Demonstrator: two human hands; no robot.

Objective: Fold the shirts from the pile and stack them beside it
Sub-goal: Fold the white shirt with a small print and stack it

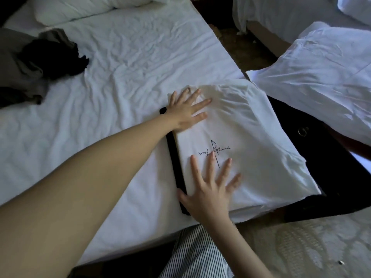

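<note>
A folded white shirt (251, 141) with a black signature print lies at the bed's right corner, on top of a folded black garment (174, 157) whose edge shows along its left side. My left hand (187, 111) presses flat on the shirt's far left part, fingers spread. My right hand (208, 189) presses flat on its near left part, just below the print. A pile of grey and black shirts (38, 63) sits at the left side of the bed.
The bed (124, 63) has a wrinkled white sheet and a pillow (84, 9) at its head. A dark nightstand (321, 149) stands right of the bed corner. Another bed with white bedding (325, 77) is further right. Patterned carpet (301, 247) lies below.
</note>
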